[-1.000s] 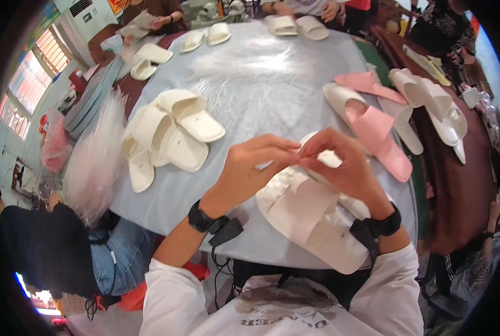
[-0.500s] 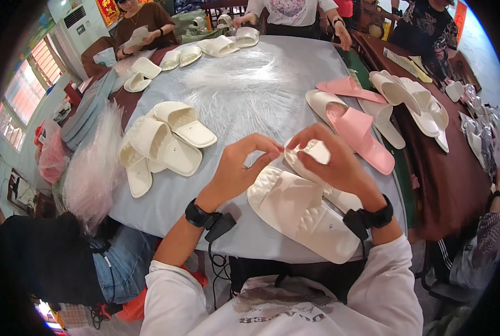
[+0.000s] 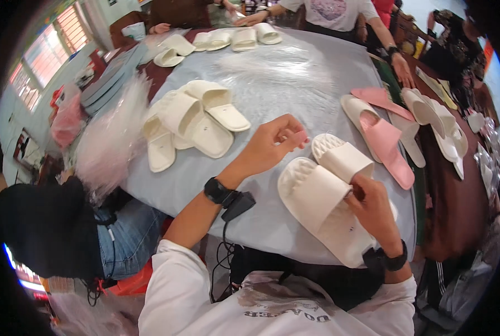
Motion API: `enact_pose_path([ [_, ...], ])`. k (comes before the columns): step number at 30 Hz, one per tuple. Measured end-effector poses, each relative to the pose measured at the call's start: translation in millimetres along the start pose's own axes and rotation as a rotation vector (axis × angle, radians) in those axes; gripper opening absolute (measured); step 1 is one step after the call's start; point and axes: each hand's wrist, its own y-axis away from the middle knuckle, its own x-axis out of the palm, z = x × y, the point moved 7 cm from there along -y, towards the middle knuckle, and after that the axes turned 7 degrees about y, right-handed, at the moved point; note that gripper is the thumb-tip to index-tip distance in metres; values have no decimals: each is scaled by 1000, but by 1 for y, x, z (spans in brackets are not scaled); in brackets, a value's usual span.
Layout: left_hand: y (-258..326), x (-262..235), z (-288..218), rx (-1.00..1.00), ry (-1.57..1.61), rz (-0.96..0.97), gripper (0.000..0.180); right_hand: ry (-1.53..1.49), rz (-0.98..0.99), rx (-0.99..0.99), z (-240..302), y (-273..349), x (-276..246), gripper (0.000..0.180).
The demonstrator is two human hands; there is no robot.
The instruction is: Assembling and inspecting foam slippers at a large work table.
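A pair of white slippers lies before me: the near slipper with a quilted insole, and the far slipper half tucked beside it. My right hand is closed, with its fingertips at the strap edges where the two slippers meet; the fingertips are partly hidden there. My left hand hovers above the table, left of the far slipper's toe. Its fingers are loosely curled and apart, and no object shows in them.
White slippers are grouped at left, with more along the back edge. Pink slippers lie at right, beside white ones on a brown table. Clear plastic film spreads across the grey-blue cover. Another person's hand rests at the far right.
My hands were together over the slippers, fingertips meeting. They have parted: the right has come down to the pair's straps, the left has moved up and away. The view has shifted left.
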Motion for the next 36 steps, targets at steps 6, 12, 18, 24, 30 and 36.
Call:
enact_pose_path([
  [6,-5,-54,31,-101,483,-240,26,75,-186,-152,51,-20,-42,17],
  [12,12,-29,22,748,-999,-579,31,-49,-80,-431,159,-134,-12,17],
  [18,24,-32,56,226,-888,-57,27,-40,-104,-741,230,-247,134,32],
  [24,14,-12,21,330,-660,82,24,-263,212,-799,208,-233,144,41],
  [30,-4,-28,-18,198,-541,-112,16,-51,-52,-514,61,-146,-21,15],
  [36,-4,-36,-20,160,-614,-127,14,408,-295,173,-105,-63,-83,45],
])
